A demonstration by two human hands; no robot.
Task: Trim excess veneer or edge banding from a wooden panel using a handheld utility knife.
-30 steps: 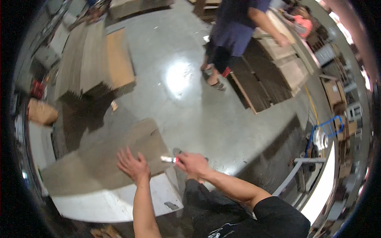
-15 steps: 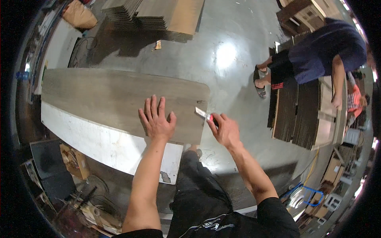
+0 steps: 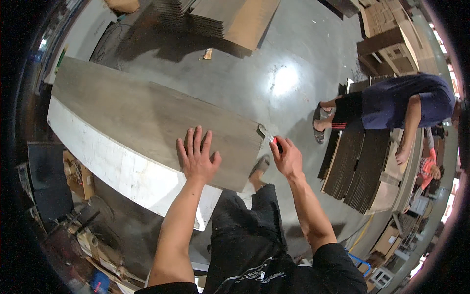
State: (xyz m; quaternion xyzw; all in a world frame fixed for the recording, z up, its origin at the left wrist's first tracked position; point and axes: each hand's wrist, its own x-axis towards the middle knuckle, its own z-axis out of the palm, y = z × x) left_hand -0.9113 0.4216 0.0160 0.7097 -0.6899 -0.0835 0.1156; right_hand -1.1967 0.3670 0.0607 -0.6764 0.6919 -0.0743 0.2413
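My left hand [image 3: 199, 158] lies flat on a grey-brown wood-look panel [image 3: 122, 100], its fingers spread. The panel rests on a longer white board or tabletop [image 3: 117, 153], which sticks out along the near side. In my right hand [image 3: 289, 159] is a flat-bladed knife [image 3: 265, 131] with a silvery blade and some red at the handle. Its blade is at the panel's far right corner, seemingly touching the edge. My fingers hide most of the handle.
Stacked brown panels [image 3: 235, 24] stand at the far side. On the right, a person in a dark blue shirt [image 3: 409, 100] stands beside another stack of boards [image 3: 357, 164]. A small scrap [image 3: 208, 53] lies on the grey floor. Boxes and clutter fill the lower left.
The view has turned, so the panel now slants down to the right. My right hand has brought the blade to the panel's far right corner. My left hand stays flat on the panel.
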